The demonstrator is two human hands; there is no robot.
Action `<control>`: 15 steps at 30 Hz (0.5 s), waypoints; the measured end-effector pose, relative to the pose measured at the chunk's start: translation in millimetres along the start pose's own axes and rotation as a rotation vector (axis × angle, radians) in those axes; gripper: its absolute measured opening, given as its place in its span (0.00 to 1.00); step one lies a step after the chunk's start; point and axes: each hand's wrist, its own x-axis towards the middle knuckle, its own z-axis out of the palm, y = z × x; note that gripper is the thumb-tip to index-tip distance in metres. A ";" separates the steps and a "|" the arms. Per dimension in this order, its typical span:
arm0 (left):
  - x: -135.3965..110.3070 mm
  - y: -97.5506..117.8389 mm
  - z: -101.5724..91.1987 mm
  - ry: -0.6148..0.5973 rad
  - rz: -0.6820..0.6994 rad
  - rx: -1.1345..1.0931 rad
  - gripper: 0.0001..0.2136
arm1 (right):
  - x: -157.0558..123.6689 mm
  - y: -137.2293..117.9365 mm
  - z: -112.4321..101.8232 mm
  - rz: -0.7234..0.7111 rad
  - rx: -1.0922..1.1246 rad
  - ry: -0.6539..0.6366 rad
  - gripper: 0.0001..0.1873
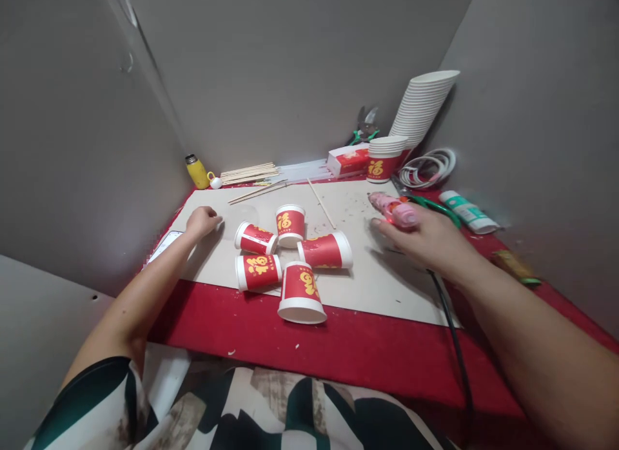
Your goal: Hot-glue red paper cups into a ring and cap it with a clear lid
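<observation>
Several red paper cups (290,260) with gold characters lie joined in a ring, rims outward, on a pale board (387,276) over a red cloth. My right hand (425,240) is closed round a pink glue gun (394,209) to the right of the cups, its nozzle pointing left and away; a black cord (454,347) trails from it toward me. My left hand (202,222) rests on the board's left end, fingers curled in, a short way left of the cups. I cannot see anything in it.
At the back stand a stack of red cups (384,158), a leaning stack of white plates (420,105), a red box (349,160), shears (366,124), wooden sticks (249,173) and a yellow bottle (197,171). A white tube (468,211) and coiled wire (428,167) lie right; a phone (164,245) lies left. Grey walls close in.
</observation>
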 end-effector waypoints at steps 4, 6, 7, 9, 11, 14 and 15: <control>10.3 5.6 5.3 -0.092 -0.066 0.120 0.17 | 3.4 1.3 -0.3 0.031 -0.129 -0.109 0.15; 15.3 7.1 6.1 -0.099 -0.085 0.134 0.17 | 4.7 3.3 0.0 0.028 -0.179 -0.143 0.16; 17.7 7.3 5.9 -0.098 -0.089 0.131 0.17 | 5.3 4.5 0.0 0.025 -0.198 -0.155 0.17; 21.7 7.3 4.9 -0.089 -0.085 0.103 0.17 | 6.2 6.8 -0.2 0.014 -0.223 -0.172 0.17; 24.5 7.4 3.6 -0.068 -0.068 0.046 0.17 | 6.7 8.4 -0.6 0.006 -0.236 -0.177 0.17; 26.8 8.9 2.7 -0.007 -0.009 -0.106 0.18 | 7.3 9.4 -0.6 0.013 -0.256 -0.169 0.17; 27.4 9.5 2.7 0.020 0.026 -0.177 0.18 | 7.6 9.5 -0.3 0.018 -0.267 -0.166 0.16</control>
